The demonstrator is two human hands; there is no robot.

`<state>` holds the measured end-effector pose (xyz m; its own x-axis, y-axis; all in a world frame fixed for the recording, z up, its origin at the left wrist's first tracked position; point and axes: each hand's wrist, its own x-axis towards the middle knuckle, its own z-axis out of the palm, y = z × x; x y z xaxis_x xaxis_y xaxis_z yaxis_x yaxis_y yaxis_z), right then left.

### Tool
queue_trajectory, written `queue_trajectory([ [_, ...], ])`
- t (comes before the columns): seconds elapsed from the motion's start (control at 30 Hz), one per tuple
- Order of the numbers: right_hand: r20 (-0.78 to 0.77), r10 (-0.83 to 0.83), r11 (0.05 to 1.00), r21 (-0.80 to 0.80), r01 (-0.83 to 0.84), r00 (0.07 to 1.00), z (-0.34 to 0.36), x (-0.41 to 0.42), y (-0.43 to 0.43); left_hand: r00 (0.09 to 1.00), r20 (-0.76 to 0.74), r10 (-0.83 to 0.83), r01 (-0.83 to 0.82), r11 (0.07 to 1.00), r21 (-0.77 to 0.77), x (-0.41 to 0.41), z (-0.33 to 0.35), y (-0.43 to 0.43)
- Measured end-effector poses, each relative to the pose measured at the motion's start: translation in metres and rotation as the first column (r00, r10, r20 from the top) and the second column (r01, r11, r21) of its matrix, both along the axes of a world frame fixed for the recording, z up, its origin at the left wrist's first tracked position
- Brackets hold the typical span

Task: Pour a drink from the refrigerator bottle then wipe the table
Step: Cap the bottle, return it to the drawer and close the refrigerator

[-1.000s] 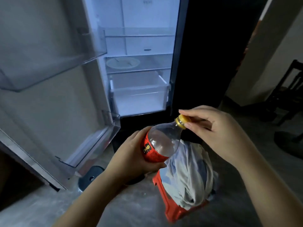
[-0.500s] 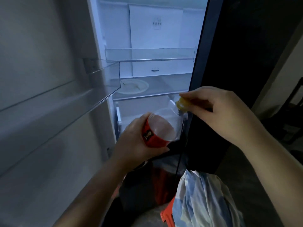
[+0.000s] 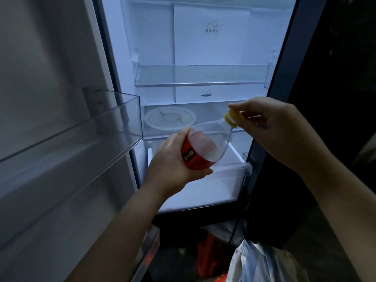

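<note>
A clear plastic bottle with a red label and a yellow cap is held tilted in front of the open refrigerator. My left hand wraps around the labelled body of the bottle. The fingers of my right hand pinch the yellow cap from the right. The bottle's lower part is hidden behind my left hand. No cup or table is in view.
The fridge door with clear plastic bins stands open on the left. Inside are glass shelves, a white round plate and a white drawer. Below, a bundle of pale cloth lies on something red.
The view has tilted up and moved closer to the fridge interior. Both hands keep the same grip on bottle and cap, which now sit in front of the fridge shelves.
</note>
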<state>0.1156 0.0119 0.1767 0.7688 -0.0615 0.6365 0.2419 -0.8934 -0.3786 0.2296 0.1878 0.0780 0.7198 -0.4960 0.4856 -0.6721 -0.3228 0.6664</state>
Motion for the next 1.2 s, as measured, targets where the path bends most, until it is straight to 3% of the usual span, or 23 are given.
queue_trajectory([
  [0.3, 0.006, 0.152, 0.982, -0.11, -0.15, 0.988, 0.009, 0.074, -0.047, 0.984, -0.012, 0.178, -0.178, 0.984, -0.007, 0.04, 0.003, -0.033],
  [0.6, -0.123, 0.245, 0.958, -0.121, -0.259, 0.962, 0.007, 0.111, -0.055, 0.95, -0.084, 0.301, -0.307, 0.949, -0.078, 0.051, -0.026, -0.053],
  [1.0, -0.144, 0.221, 0.965, -0.11, -0.237, 0.965, 0.016, 0.126, -0.058, 0.958, -0.16, 0.238, -0.263, 0.951, -0.159, 0.057, -0.029, -0.061],
  [1.2, -0.25, 0.227, 0.97, -0.03, -0.242, 0.941, 0.022, 0.131, -0.063, 0.959, -0.176, 0.224, -0.255, 0.949, -0.186, 0.057, -0.033, -0.062],
])
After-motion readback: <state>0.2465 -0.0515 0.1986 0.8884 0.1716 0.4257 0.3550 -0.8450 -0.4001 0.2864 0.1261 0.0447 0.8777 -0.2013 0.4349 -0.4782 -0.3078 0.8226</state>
